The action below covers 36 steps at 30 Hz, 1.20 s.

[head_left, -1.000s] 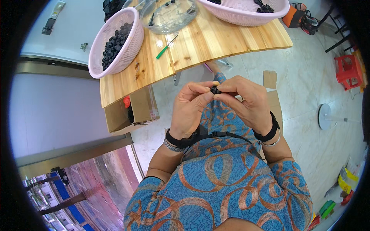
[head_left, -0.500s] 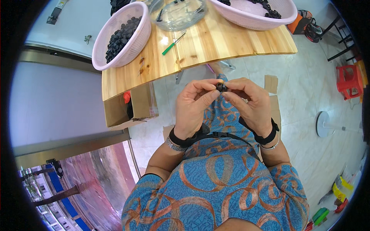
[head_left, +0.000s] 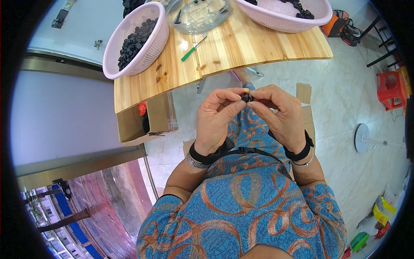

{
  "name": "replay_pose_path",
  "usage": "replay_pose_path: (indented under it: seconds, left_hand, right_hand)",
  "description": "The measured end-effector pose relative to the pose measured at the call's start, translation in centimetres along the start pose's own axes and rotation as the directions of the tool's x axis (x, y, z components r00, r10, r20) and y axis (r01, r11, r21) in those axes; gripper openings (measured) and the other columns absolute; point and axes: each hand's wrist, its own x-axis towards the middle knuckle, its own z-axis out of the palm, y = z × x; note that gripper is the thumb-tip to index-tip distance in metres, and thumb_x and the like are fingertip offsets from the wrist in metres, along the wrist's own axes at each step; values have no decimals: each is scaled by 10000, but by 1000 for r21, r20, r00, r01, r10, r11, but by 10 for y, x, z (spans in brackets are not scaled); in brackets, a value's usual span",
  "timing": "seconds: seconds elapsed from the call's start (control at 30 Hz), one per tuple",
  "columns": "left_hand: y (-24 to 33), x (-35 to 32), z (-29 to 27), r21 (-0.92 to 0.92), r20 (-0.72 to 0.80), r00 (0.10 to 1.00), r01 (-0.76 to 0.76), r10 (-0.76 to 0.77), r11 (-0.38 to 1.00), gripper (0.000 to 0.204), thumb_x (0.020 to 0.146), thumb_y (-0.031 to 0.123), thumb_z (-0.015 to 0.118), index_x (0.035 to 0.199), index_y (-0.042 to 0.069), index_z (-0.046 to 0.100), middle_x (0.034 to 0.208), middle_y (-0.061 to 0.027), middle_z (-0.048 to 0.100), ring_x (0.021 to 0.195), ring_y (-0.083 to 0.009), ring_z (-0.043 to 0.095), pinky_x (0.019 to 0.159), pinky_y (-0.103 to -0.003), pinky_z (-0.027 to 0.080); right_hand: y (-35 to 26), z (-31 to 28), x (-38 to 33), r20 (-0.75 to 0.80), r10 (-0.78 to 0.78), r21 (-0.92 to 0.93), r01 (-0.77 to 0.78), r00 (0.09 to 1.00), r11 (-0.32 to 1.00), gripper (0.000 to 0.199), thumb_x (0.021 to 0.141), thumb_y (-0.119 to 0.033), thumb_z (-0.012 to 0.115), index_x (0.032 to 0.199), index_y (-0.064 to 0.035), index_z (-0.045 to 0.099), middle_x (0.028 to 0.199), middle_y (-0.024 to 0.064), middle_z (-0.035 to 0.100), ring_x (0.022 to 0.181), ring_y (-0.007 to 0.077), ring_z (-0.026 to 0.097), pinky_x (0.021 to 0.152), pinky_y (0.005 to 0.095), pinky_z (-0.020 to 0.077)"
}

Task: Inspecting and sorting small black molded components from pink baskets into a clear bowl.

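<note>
A small black part (head_left: pixel 246 97), rounded with an opening in it, sits pinched between the fingertips of both my hands above my lap. My left hand (head_left: pixel 219 115) grips it from the left with thumb and forefinger. From the other side, my right hand (head_left: pixel 282 113) holds it the same way. Its exact kind is too small to make out, and the fingertips cover part of it. On the table beyond, a pink basket (head_left: pixel 113 64) holds a heap of small black pieces (head_left: pixel 137 43). Near it lies a screwdriver with a green handle (head_left: pixel 188 55).
The wooden table's (head_left: pixel 241 54) near edge lies just beyond my hands. On it stand a clear plastic tray (head_left: pixel 200 23) and a second pink basket (head_left: pixel 284 23) with black pieces. Below at left is an open cardboard box (head_left: pixel 161 114); a red stool (head_left: pixel 390 90) stands far right.
Both hands keep their pinch on the small black part, which has tilted or shifted very slightly. Nothing else visibly differs.
</note>
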Motion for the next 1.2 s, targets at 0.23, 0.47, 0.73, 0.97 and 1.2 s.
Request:
replay_pose_path:
  seconds: [0.23,0.47,0.73,0.97,1.2]
  left_hand:
    - [2,0,-3,125,49,999,-21,15,992,126,780,-57,613,874,15,568,1047,-122,589,932,-143,569,821,-259,466]
    - [-3,2,-5,63,46,999,12,-15,998,91,807,-31,591,874,14,550,1064,-135,584,921,-145,561,830,-269,452]
    - [1,2,-4,21,53,997,50,-51,999,112,794,-29,610,886,12,559,1048,-129,585,940,-145,560,864,-284,439]
    - [6,1,-3,95,91,996,2,-11,995,109,801,-28,599,890,18,555,1050,-134,591,927,-146,567,816,-266,457]
    - [15,3,-9,301,139,987,33,-79,953,111,780,-10,630,861,12,557,1028,-146,599,913,-159,577,821,-275,459]
  right_hand:
    - [3,-2,3,0,-103,-26,103,995,994,150,727,-32,670,859,-2,604,802,87,618,640,181,608,570,258,479]
    - [4,-5,3,55,-25,28,23,998,999,169,759,-16,659,916,27,617,825,90,626,716,134,609,636,225,502]
    - [9,3,2,-38,-47,145,52,998,988,151,728,-22,682,856,9,608,792,72,620,667,137,610,594,231,490]
    - [10,2,0,-9,29,188,-27,1000,982,157,721,-22,691,845,5,599,797,69,621,678,135,612,604,231,494]
    - [9,-9,5,102,-218,-25,222,970,975,188,699,-67,714,835,-13,596,753,68,593,661,177,590,567,277,459]
